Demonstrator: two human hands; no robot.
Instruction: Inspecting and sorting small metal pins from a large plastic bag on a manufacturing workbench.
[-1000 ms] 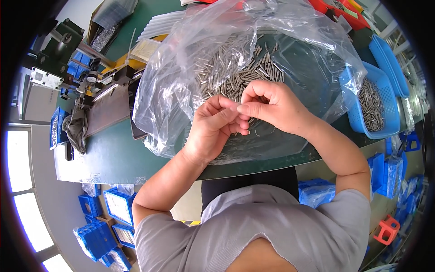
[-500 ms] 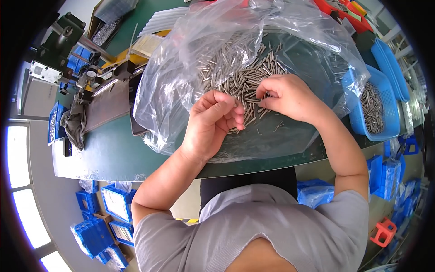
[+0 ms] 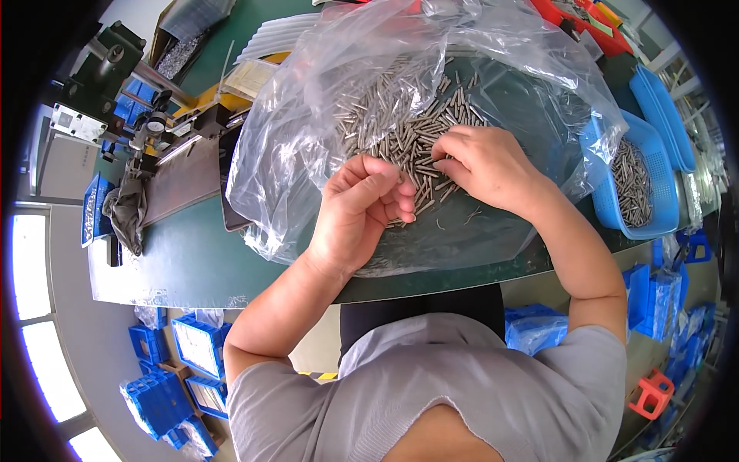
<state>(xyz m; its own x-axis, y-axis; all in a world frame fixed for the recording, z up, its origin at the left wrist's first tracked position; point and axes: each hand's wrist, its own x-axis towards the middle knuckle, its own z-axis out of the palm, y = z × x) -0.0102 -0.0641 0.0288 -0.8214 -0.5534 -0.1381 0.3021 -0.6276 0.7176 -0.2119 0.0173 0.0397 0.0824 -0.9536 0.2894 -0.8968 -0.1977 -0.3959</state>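
Observation:
A loose heap of small grey metal pins [image 3: 416,142] lies inside a large clear plastic bag [image 3: 285,131], spread over the green bench. My left hand [image 3: 356,204] is curled at the near left edge of the heap, thumb and forefinger pinched together. A small metal pin [image 3: 400,178] shows its end at those fingertips; most of it is hidden. My right hand [image 3: 489,163] hangs over the heap's right side, palm down, fingers bent and thumb close to the forefinger. Whatever its fingertips hold is too small or covered to make out.
A light blue basket [image 3: 663,189] of similar pins stands at the right, beside another blue tray [image 3: 660,115]. A bench fixture with a dial gauge [image 3: 156,123] takes up the left. Red bins [image 3: 589,27] sit at the far right. Blue crates [image 3: 202,343] stand below the bench.
My right hand has shifted slightly left and its fingertips have drawn up over the heap, the thumb tucking in. My left hand stays where it was.

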